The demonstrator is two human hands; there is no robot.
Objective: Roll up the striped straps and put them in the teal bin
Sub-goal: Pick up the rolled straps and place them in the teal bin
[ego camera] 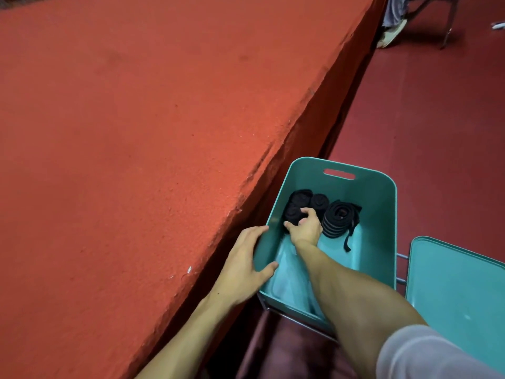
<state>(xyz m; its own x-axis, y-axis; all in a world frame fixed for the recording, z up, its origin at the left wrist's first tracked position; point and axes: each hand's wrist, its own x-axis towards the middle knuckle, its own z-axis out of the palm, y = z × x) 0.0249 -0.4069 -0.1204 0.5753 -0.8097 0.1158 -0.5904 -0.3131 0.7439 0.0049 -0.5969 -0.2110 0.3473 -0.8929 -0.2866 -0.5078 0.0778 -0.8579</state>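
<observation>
Teal bin (pixel 377 214): L grip (pixel 243 263) clasps rim, R grip (pixel 306 229) pinches roll (pixel 291 213).

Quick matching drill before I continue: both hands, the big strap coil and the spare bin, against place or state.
1 left hand
2 right hand
3 large coiled black striped strap
4 second teal bin

a trailing a loose tail
b at the right edge
c holding the rim of the teal plastic bin
d gripping a small dark rolled strap

Pairs: 1-c, 2-d, 3-a, 4-b
</observation>
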